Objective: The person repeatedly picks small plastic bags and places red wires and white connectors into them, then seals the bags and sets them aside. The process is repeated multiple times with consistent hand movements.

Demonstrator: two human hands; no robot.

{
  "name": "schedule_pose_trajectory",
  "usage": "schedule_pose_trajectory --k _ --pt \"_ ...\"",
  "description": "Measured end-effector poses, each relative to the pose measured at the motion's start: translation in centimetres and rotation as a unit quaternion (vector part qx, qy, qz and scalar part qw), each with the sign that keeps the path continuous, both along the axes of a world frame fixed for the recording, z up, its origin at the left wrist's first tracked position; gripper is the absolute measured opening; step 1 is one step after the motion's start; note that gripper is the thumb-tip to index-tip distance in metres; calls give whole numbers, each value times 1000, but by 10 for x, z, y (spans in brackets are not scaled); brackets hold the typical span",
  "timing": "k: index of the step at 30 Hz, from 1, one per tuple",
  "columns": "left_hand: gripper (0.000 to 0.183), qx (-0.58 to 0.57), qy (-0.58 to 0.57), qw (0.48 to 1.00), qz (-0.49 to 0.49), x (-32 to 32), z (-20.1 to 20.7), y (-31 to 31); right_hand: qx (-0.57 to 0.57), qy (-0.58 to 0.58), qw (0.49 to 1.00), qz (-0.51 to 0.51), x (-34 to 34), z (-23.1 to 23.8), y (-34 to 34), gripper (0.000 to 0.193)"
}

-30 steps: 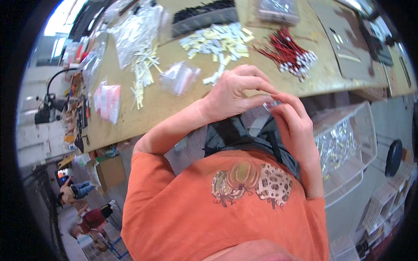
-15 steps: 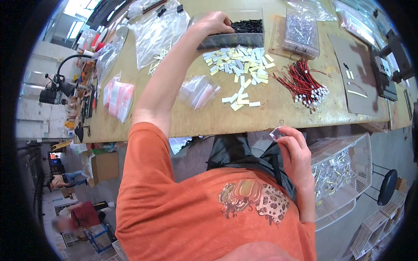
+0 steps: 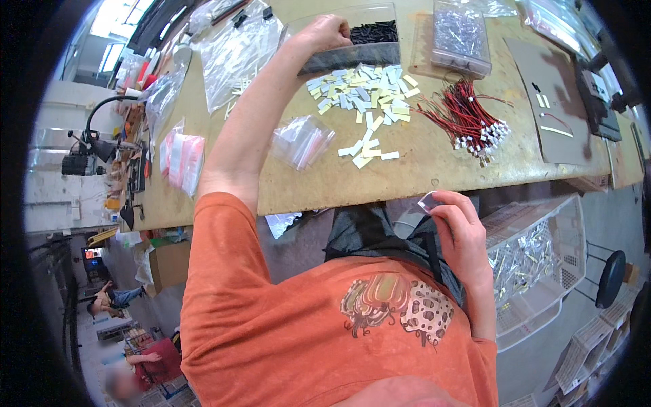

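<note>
My left hand [image 3: 329, 32] reaches over the clear plastic bin [image 3: 352, 57] at the back of the table. Its fingers are curled down among small black tubular pieces [image 3: 374, 32]; whatever lies between the fingertips is hidden. My right hand [image 3: 458, 220] is just off the table's front edge, thumb and fingers pinching a small clear plastic bag [image 3: 428, 202]. In front of the bin spreads a pile of small white and pale-yellow strips [image 3: 359, 91], with several strips [image 3: 368, 150] apart from it, nearer me. A bundle of red and black wires with white connectors [image 3: 468, 122] lies to the right.
A clear box of small clear parts [image 3: 460, 41] stands at the back right. Zip bags [image 3: 303, 141] and pink-edged bags [image 3: 182, 159] lie left. A grey board [image 3: 553, 102] holds sample pieces. Below the table's right side is a white basket of filled bags [image 3: 525, 264].
The view has shifted slightly. My left hand stays in the bin, its fingers curled among the black pieces. My right hand still pinches the small bag at the table edge.
</note>
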State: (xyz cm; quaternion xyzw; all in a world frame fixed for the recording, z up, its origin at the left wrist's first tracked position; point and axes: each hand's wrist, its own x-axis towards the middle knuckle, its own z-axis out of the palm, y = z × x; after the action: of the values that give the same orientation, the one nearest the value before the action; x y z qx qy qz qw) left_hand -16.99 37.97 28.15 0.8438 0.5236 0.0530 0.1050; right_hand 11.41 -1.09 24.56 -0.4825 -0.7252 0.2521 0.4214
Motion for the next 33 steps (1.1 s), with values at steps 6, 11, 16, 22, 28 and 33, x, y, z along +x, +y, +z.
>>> schedule_pose_trajectory --k 6,11,16,22,28,33 --pt "26 56 -52 997 -28 -1 -31 31 -5 -4 1000 -1 1 0 -4 18" --pt "28 64 45 995 -64 6 -34 44 -9 2 1000 2 1 1 -2 19" --pt "22 -76 -73 994 17 -5 -22 23 -5 0 1000 -3 2 -1 -3 18" --pt "15 -226 -411 868 161 -7 17 -43 -3 -16 1000 -15 2 2 -4 16" --pt "12 -198 -482 821 234 0 47 -86 10 -20 1000 0 -6 8 -6 16" --pt "10 -230 -554 778 186 44 85 -167 19 -26 999 -16 -11 15 -5 15"
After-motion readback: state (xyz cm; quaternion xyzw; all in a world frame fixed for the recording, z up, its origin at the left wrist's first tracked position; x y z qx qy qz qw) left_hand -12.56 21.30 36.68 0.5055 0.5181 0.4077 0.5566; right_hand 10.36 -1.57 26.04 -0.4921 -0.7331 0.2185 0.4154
